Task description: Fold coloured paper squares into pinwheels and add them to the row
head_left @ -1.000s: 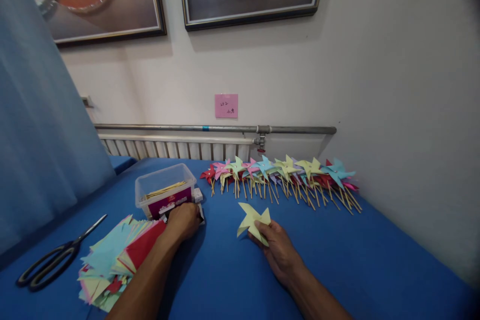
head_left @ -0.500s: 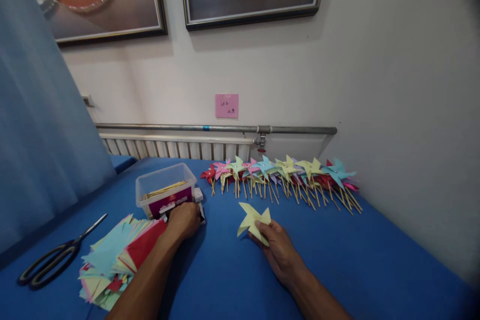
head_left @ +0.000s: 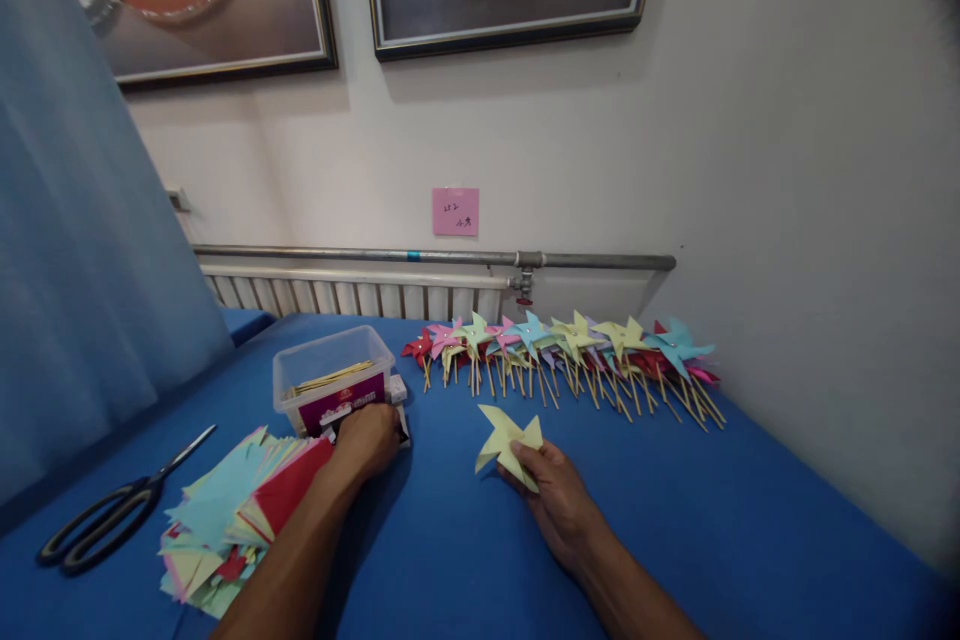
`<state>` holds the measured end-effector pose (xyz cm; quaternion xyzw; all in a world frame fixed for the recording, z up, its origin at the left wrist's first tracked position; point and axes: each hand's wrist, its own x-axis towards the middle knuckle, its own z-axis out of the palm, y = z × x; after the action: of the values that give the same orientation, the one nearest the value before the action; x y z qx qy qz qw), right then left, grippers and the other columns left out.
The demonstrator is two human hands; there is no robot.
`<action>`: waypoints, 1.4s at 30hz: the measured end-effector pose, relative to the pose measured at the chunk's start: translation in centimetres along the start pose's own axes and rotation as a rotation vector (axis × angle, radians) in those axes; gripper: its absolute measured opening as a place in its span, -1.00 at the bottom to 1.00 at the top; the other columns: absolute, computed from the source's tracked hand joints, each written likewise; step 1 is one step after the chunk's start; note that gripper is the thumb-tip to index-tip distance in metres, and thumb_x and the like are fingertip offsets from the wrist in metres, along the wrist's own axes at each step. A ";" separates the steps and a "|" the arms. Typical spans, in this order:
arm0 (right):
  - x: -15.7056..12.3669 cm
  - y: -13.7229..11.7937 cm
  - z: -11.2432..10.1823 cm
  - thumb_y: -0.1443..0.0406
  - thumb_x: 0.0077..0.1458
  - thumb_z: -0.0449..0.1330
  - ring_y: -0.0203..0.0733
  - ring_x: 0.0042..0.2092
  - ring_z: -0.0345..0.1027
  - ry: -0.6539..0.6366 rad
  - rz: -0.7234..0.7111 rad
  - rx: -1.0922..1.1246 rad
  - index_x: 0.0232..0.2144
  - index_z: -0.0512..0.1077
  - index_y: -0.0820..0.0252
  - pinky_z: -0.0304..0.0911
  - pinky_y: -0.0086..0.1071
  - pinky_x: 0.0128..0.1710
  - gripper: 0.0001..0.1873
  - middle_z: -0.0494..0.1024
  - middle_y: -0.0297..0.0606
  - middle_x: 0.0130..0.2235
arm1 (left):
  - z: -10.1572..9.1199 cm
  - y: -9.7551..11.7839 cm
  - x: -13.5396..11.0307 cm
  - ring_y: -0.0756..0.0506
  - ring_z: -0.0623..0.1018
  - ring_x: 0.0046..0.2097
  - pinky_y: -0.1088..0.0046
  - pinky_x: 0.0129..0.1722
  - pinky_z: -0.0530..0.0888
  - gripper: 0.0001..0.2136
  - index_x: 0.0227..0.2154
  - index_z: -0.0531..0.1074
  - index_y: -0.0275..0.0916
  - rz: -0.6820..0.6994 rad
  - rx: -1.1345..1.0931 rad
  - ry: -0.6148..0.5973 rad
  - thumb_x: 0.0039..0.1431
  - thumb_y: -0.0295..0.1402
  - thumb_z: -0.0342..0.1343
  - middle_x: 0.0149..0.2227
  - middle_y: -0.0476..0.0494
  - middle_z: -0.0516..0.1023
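Note:
My right hand (head_left: 556,500) pinches one blade of a pale yellow paper pinwheel head (head_left: 504,438) that rests on the blue table (head_left: 712,520). My left hand (head_left: 367,442) lies curled, fingers down, over a small black and white box (head_left: 401,425) just in front of a clear plastic tub (head_left: 330,388) that holds wooden sticks. What the left fingers grip is hidden under the hand. A fanned stack of coloured paper squares (head_left: 229,510) sits beside my left forearm.
A long row of finished pinwheels on sticks (head_left: 570,355) lies along the back of the table by the wall. Black scissors (head_left: 112,515) lie at the far left. A radiator and a pipe (head_left: 450,258) run behind the table.

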<state>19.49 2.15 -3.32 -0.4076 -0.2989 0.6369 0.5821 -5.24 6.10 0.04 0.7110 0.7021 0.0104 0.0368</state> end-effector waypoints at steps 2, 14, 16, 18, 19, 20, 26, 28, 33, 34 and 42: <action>-0.1 0.0 0.0 0.26 -0.21 0.45 -0.09 -0.28 0.54 -0.002 -0.001 -0.007 -0.41 0.53 0.23 0.43 -0.36 -0.33 -0.74 0.65 -0.25 -0.39 | 0.3 0.0 0.1 -0.27 0.61 -0.10 0.31 -0.18 0.46 -0.72 -0.27 0.58 -0.28 0.010 0.026 0.013 0.15 -0.44 -0.05 -0.19 -0.36 0.64; 0.3 0.2 -0.2 0.25 -0.24 0.47 -0.13 -0.31 0.53 -0.003 0.002 0.004 -0.41 0.53 0.24 0.43 -0.37 -0.34 -0.71 0.65 -0.23 -0.37 | -0.6 -0.7 -0.3 -0.37 0.61 -0.10 0.22 -0.19 0.48 -0.76 -0.30 0.61 -0.28 -0.062 0.008 -0.033 0.08 -0.32 0.08 -0.17 -0.44 0.63; 0.3 0.2 -0.2 0.25 -0.23 0.46 -0.13 -0.31 0.53 -0.002 0.003 0.002 -0.40 0.54 0.24 0.43 -0.37 -0.35 -0.70 0.65 -0.24 -0.36 | -0.6 -0.8 -0.3 -0.37 0.61 -0.10 0.22 -0.20 0.48 -0.75 -0.29 0.61 -0.30 -0.060 0.011 -0.044 0.09 -0.33 0.07 -0.17 -0.46 0.63; 0.3 0.2 -0.2 0.25 -0.24 0.47 -0.13 -0.31 0.53 0.004 0.005 -0.002 -0.40 0.54 0.23 0.42 -0.38 -0.37 -0.70 0.64 -0.25 -0.38 | -0.5 -0.8 -0.2 -0.37 0.61 -0.10 0.21 -0.19 0.48 -0.72 -0.27 0.61 -0.31 -0.049 0.022 -0.028 0.13 -0.35 0.01 -0.17 -0.47 0.63; 0.3 0.2 -0.2 0.25 -0.24 0.47 -0.14 -0.31 0.52 0.006 0.005 -0.004 -0.41 0.54 0.23 0.42 -0.39 -0.37 -0.71 0.64 -0.25 -0.39 | -0.3 -0.7 -0.2 -0.37 0.61 -0.10 0.20 -0.19 0.48 -0.71 -0.26 0.61 -0.32 -0.048 0.029 -0.017 0.15 -0.36 -0.01 -0.17 -0.47 0.63; 0.3 0.2 -0.1 0.25 -0.24 0.47 -0.14 -0.32 0.52 0.008 0.004 -0.005 -0.41 0.54 0.23 0.42 -0.39 -0.38 -0.71 0.64 -0.26 -0.39 | -0.2 -0.7 -0.1 -0.37 0.61 -0.10 0.19 -0.19 0.48 -0.69 -0.25 0.61 -0.33 -0.046 0.034 -0.009 0.17 -0.37 -0.04 -0.17 -0.48 0.63; 0.4 0.3 -0.2 0.24 -0.24 0.47 -0.12 -0.30 0.53 -0.003 -0.001 -0.004 -0.38 0.54 0.24 0.44 -0.38 -0.38 -0.68 0.65 -0.23 -0.35 | 0.1 -0.6 -0.1 -0.38 0.61 -0.13 0.16 -0.20 0.48 -0.68 -0.26 0.57 -0.34 -0.022 0.036 0.044 0.23 -0.36 -0.11 -0.20 -0.48 0.62; 0.4 0.4 -0.3 0.24 -0.24 0.47 -0.11 -0.29 0.54 0.002 -0.004 -0.005 -0.38 0.54 0.25 0.44 -0.37 -0.38 -0.68 0.65 -0.22 -0.34 | 0.2 -0.6 -0.1 -0.37 0.61 -0.12 0.16 -0.19 0.48 -0.67 -0.23 0.54 -0.34 -0.015 0.028 0.080 0.27 -0.33 -0.13 -0.20 -0.47 0.62; 0.5 0.5 -0.4 0.24 -0.25 0.47 -0.13 -0.31 0.53 0.011 0.004 0.005 -0.38 0.53 0.25 0.44 -0.38 -0.39 -0.66 0.65 -0.23 -0.34 | 0.3 -0.5 0.0 -0.35 0.60 -0.11 0.17 -0.16 0.46 -0.69 -0.18 0.50 -0.35 0.000 0.032 0.105 0.30 -0.31 -0.12 -0.17 -0.46 0.61; 0.5 0.5 -0.4 0.25 -0.25 0.47 -0.13 -0.30 0.53 0.011 0.003 0.004 -0.38 0.53 0.25 0.44 -0.39 -0.39 -0.67 0.65 -0.23 -0.35 | 0.2 -0.5 0.0 -0.35 0.60 -0.11 0.18 -0.16 0.45 -0.69 -0.18 0.50 -0.35 -0.001 0.035 0.099 0.30 -0.31 -0.11 -0.17 -0.47 0.61; 0.5 0.4 -0.4 0.26 -0.22 0.45 -0.11 -0.26 0.54 0.010 0.009 -0.003 -0.38 0.53 0.22 0.44 -0.37 -0.32 -0.71 0.66 -0.24 -0.32 | -0.4 -0.9 -0.3 -0.30 0.60 -0.15 0.28 -0.21 0.40 -0.73 -0.22 0.50 -0.32 0.006 -0.001 0.099 0.29 -0.39 -0.12 -0.22 -0.43 0.61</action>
<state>19.63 2.54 -3.92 -0.4128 -0.2951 0.6370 0.5803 -6.19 5.83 0.42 0.7116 0.7011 0.0463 0.0023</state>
